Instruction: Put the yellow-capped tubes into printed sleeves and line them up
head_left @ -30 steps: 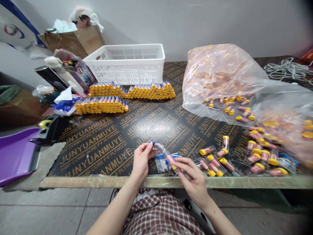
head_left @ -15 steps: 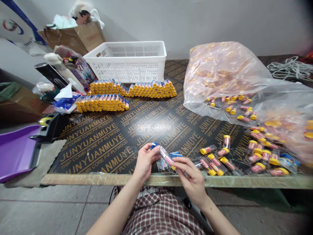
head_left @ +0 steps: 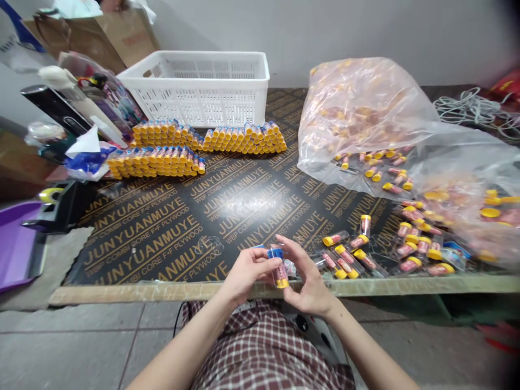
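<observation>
My left hand (head_left: 244, 275) pinches a small clear tube (head_left: 280, 275) with a yellow cap at its lower end and blue at its upper end. The tube stands tilted above the table's front edge. Around its right side curves my right hand (head_left: 311, 284), fingers apart, its thumb close to the yellow cap; whether it touches is unclear. Beneath the hands lie clear and blue pieces, mostly hidden. Just to the right, several loose yellow-capped tubes (head_left: 345, 262) with pink contents are scattered on the dark plywood tabletop (head_left: 244, 208).
Stacked tubes (head_left: 158, 162) with yellow ends sit in rows before a white plastic basket (head_left: 195, 97). A large clear bag (head_left: 365, 103) of tubes spreads over the right side. At left are a tape dispenser (head_left: 60, 203), bottles and a purple dustpan (head_left: 18, 238). A white cable (head_left: 471, 111) lies far right.
The tube has turned more upright, its yellow cap now toward me. My right hand has let go of its lower end and spread its fingers. The whole view has shifted slightly.
</observation>
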Demonstrator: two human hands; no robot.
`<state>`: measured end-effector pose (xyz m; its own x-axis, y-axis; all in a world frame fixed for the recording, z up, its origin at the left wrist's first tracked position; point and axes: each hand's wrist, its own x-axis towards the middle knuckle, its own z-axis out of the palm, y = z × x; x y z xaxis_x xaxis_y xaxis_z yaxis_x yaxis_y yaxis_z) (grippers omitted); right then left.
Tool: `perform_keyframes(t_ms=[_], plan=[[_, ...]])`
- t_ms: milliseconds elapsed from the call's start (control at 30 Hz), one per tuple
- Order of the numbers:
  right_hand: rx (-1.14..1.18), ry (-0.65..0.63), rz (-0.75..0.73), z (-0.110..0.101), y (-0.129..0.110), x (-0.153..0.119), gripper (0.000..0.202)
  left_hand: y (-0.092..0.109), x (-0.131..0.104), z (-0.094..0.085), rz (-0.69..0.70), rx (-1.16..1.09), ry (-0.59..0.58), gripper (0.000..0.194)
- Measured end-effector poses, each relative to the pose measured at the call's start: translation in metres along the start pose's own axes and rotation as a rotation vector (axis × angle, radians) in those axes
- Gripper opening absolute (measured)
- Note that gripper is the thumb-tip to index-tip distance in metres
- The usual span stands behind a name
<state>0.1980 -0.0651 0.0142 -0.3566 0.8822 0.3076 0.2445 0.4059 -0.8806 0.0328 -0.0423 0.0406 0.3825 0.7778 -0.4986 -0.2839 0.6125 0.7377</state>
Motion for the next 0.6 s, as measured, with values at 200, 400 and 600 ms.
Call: perform_keyframes(t_ms=[200, 400, 600], plan=[[0.054, 0.012, 0.008, 0.0038, 0.0018, -0.0028, 0.086, -0.0006, -0.0016, 0.0025, -0.008, 0.003, 0.011, 0.035], [0.094, 0.053, 0.004, 0.0055, 0.0002, -0.0021, 0.087, -0.0009, -0.0015, 0.0023, -0.001, -0.009, 0.013, 0.037], [0.127, 0.056, 0.011, 0.0094, -0.0001, -0.0023, 0.087, -0.0041, -0.0031, 0.0052, -0.001, -0.022, 0.028, 0.035]])
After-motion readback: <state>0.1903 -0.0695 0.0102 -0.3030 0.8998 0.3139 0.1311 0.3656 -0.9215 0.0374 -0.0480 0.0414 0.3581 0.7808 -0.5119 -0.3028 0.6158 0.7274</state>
